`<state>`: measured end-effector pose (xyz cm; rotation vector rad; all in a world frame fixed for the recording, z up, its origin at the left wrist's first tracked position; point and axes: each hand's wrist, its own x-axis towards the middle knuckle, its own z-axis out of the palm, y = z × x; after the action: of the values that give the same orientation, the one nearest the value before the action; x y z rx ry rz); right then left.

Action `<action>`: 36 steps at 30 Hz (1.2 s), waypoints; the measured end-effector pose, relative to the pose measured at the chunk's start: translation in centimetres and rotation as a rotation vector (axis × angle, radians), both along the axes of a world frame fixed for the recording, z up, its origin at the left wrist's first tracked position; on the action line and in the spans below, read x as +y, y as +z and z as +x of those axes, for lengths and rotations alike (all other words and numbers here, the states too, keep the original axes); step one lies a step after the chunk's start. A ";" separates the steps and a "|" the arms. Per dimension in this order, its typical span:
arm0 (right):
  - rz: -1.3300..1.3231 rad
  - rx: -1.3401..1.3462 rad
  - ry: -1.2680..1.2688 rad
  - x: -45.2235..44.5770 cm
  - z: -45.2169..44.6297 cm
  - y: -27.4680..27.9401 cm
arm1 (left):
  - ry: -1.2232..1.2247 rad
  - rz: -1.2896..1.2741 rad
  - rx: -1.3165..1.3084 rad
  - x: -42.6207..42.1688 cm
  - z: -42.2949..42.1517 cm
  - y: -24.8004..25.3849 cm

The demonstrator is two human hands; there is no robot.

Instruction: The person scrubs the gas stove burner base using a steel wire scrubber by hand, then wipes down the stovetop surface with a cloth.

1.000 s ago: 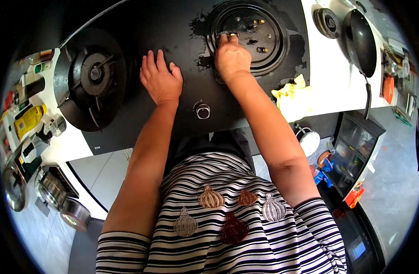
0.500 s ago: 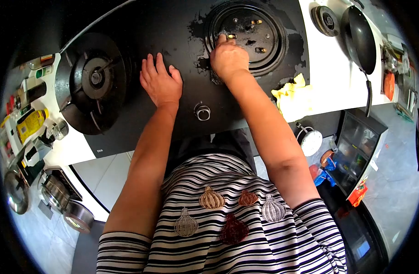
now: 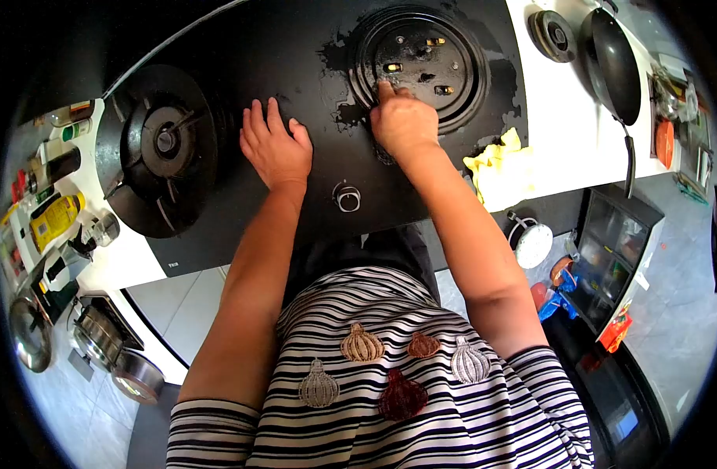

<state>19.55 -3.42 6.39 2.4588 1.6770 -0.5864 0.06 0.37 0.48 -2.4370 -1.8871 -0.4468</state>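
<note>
My left hand (image 3: 279, 156) lies flat on the black cooktop (image 3: 249, 59), fingers spread, holding nothing. It rests between the left burner (image 3: 167, 141) and the round burner recess (image 3: 472, 98). My right hand (image 3: 407, 125) is at the near left rim of that recess, knuckles up. One finger reaches forward over the rim and the others curl under. Whatever lies beneath the palm is hidden; a dark, rough patch shows beside the wrist. Wet smears surround the recess, and small brass-coloured fittings stand inside it. A control knob (image 3: 347, 198) sits between my forearms.
A yellow cloth (image 3: 499, 168) lies crumpled at the right edge of the cooktop. On the white counter are a removed burner part (image 3: 552, 36) and a black wok (image 3: 613, 66) with its handle toward me. Bottles and a yellow pack (image 3: 57, 219) stand at the left.
My right hand has drawn back toward me and slightly right, from inside the recess to its near rim. My left hand stays in place. The view has shifted slightly.
</note>
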 end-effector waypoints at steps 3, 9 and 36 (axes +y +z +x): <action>-0.038 0.035 -0.003 -0.3 0.2 -0.3 | -0.012 0.043 -0.007 -0.6 -0.1 -0.2; 0.022 -0.019 -0.013 2.2 -0.2 -1.7 | -0.011 0.022 -0.021 -0.4 -0.2 -0.1; -0.060 -0.056 -0.038 -1.4 0.9 0.2 | -0.014 0.048 0.000 -0.4 -0.1 -0.4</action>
<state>20.46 -4.78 6.62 2.4461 1.5723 -0.5588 -0.05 -0.03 0.06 -2.4217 -1.8380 -0.4863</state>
